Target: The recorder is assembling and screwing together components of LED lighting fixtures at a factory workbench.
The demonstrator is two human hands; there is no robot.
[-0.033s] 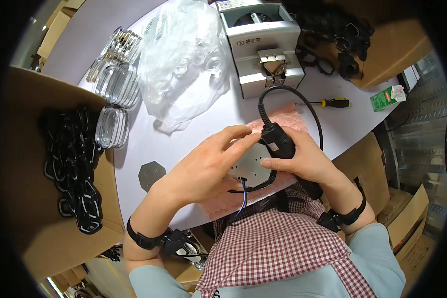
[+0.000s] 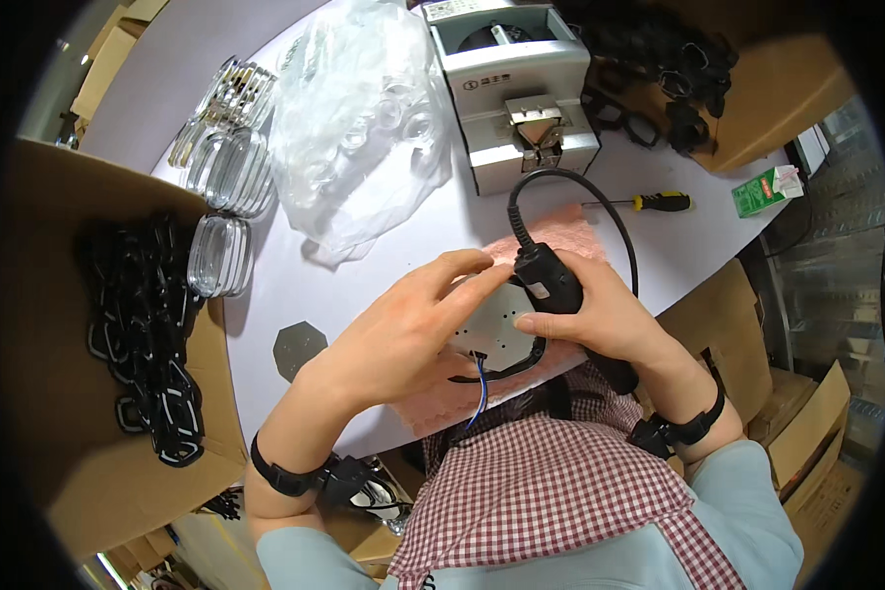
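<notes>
A pale grey plate with small holes and a black rim rests over a pink cloth. Blue and white wires come out near the plate's lower edge. My left hand curls around the plate's left side, its fingertips reaching towards the tool's corded end. In my right hand is a black corded electric screwdriver, lying tilted over the plate's right side; its tip is hidden. The right thumb lies over the plate. A separate grey octagonal plate lies left of my left forearm.
Ahead stand a silver screw feeder and a clear plastic bag of parts. Stacked clear rounded covers line the left edge, beside a cardboard box of black frames. A yellow-black screwdriver and green carton lie right.
</notes>
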